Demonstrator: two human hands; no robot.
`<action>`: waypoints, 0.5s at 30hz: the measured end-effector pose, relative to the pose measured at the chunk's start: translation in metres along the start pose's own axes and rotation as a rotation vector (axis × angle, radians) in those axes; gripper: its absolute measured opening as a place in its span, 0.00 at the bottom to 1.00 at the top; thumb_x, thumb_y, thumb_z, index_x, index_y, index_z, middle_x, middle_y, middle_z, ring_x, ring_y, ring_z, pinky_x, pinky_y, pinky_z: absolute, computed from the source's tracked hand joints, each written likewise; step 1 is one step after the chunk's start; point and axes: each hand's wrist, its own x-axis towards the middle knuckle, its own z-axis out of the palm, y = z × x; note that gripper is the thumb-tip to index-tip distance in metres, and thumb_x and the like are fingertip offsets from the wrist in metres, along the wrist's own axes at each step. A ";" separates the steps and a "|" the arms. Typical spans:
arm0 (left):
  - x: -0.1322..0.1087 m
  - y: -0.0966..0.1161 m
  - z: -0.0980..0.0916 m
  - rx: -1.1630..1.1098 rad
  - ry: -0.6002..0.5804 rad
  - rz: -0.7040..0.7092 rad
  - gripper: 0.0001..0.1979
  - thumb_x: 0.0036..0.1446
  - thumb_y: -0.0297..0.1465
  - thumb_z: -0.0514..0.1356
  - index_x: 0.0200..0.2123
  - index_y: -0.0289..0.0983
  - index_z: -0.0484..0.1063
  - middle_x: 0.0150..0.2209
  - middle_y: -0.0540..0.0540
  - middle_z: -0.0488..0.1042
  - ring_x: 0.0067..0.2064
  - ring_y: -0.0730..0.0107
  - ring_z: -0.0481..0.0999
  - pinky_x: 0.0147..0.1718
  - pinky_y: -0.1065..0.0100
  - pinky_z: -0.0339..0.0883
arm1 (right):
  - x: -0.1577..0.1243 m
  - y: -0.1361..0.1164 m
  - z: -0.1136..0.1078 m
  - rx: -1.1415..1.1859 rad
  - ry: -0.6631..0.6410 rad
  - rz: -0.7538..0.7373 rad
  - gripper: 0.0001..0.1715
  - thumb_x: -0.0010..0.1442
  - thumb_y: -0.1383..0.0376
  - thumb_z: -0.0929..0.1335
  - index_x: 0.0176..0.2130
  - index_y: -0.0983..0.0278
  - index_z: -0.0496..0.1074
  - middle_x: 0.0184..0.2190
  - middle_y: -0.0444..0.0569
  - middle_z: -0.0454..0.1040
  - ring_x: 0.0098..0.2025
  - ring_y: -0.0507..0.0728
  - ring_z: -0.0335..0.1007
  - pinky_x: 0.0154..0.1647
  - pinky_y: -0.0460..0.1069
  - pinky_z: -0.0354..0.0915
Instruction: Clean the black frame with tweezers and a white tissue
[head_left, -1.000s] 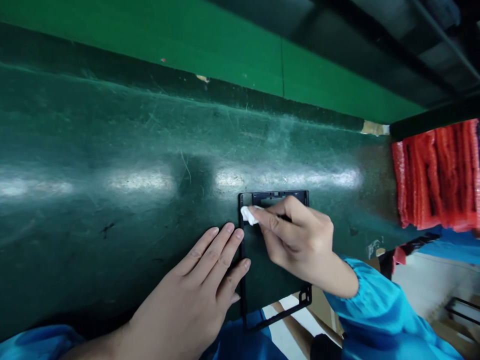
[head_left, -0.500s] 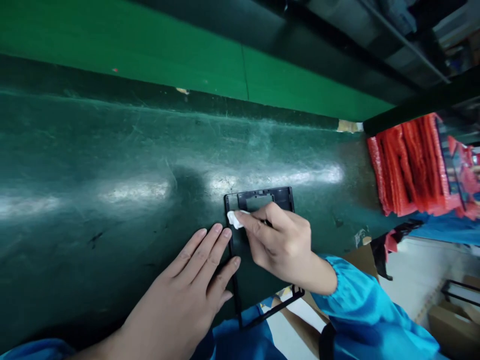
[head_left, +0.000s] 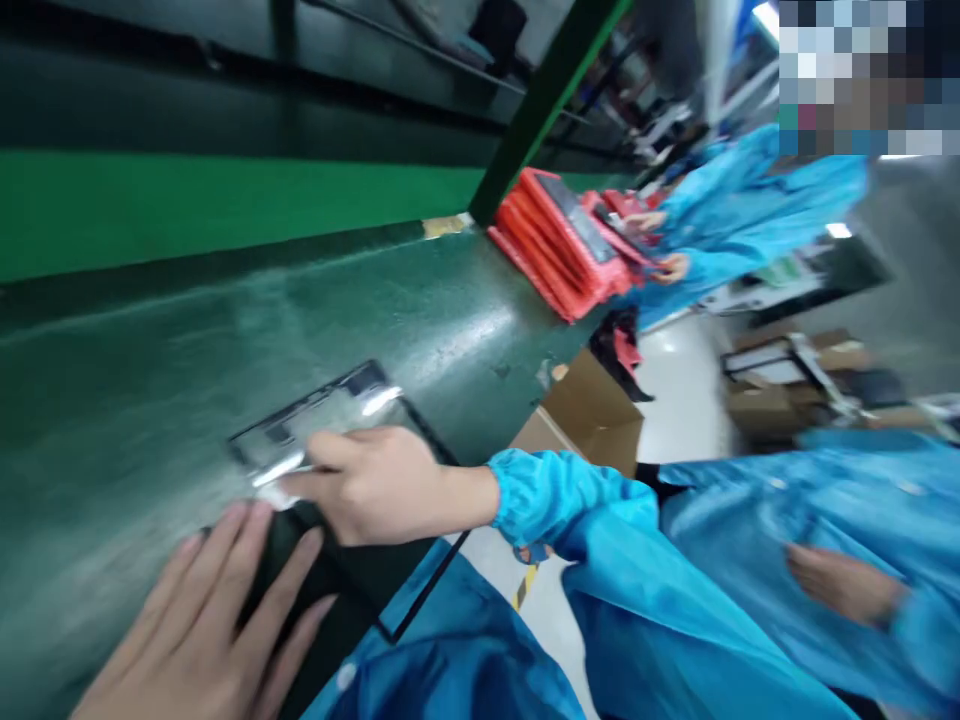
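A black rectangular plastic frame (head_left: 371, 378) lies tilted on the green bench, its near end reaching past the bench edge. My right hand (head_left: 386, 485) is closed in a pinch on a small white wad of cloth (head_left: 276, 494), pressed against the frame's left side. Fingers spread, my left hand (head_left: 202, 630) rests flat beside that side, its fingertips close to the wad. Whether it touches the frame I cannot tell. Part of the frame is hidden under my right hand and wrist.
Red bubble-wrap sleeves (head_left: 544, 245) are stacked at the bench's far right, where a co-worker in blue (head_left: 720, 220) handles them. An open cardboard box (head_left: 592, 415) stands beside the bench. Another person's hand (head_left: 847, 585) shows at the right. A green post (head_left: 551, 100) rises behind.
The view has swung to the right, bringing co-workers and the cardboard box into sight. My right hand still pinches the white wad at the frame's left side; my left hand stays flat beside it.
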 end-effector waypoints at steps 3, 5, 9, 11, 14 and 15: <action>0.015 0.022 -0.011 0.111 -0.061 -0.066 0.22 0.76 0.40 0.56 0.62 0.33 0.78 0.71 0.25 0.65 0.71 0.32 0.67 0.67 0.34 0.68 | -0.026 0.000 0.007 0.050 0.184 0.048 0.17 0.72 0.65 0.66 0.55 0.62 0.81 0.38 0.47 0.71 0.32 0.54 0.68 0.31 0.50 0.62; 0.023 0.027 -0.012 0.151 -0.094 -0.090 0.21 0.75 0.40 0.58 0.62 0.34 0.79 0.70 0.24 0.66 0.71 0.32 0.67 0.65 0.36 0.71 | -0.033 0.005 0.011 0.083 0.298 0.069 0.18 0.72 0.69 0.65 0.53 0.62 0.81 0.36 0.46 0.71 0.30 0.52 0.67 0.30 0.50 0.61; 0.025 0.024 -0.011 0.180 -0.108 -0.145 0.22 0.72 0.41 0.62 0.63 0.35 0.79 0.69 0.20 0.65 0.72 0.30 0.64 0.66 0.36 0.69 | -0.036 0.007 0.013 0.121 0.400 0.012 0.18 0.72 0.71 0.64 0.50 0.62 0.83 0.34 0.45 0.72 0.28 0.51 0.66 0.27 0.48 0.59; 0.023 0.023 -0.010 0.176 -0.105 -0.141 0.23 0.71 0.40 0.65 0.63 0.35 0.78 0.69 0.17 0.64 0.72 0.29 0.63 0.66 0.35 0.69 | -0.035 0.006 0.012 0.120 0.403 -0.007 0.18 0.72 0.71 0.65 0.50 0.63 0.84 0.34 0.45 0.73 0.28 0.51 0.66 0.27 0.48 0.60; 0.023 0.022 -0.009 0.156 -0.097 -0.126 0.25 0.70 0.40 0.66 0.64 0.34 0.78 0.69 0.16 0.63 0.72 0.27 0.62 0.66 0.34 0.68 | -0.022 0.012 0.009 0.092 0.406 -0.014 0.18 0.72 0.70 0.65 0.49 0.63 0.85 0.34 0.46 0.73 0.27 0.51 0.67 0.26 0.49 0.59; 0.024 0.022 -0.009 0.151 -0.094 -0.126 0.25 0.69 0.40 0.66 0.64 0.35 0.78 0.69 0.17 0.63 0.72 0.27 0.63 0.66 0.34 0.68 | -0.014 0.016 0.008 0.074 0.416 -0.012 0.17 0.72 0.70 0.66 0.48 0.63 0.85 0.33 0.46 0.73 0.27 0.51 0.66 0.25 0.49 0.58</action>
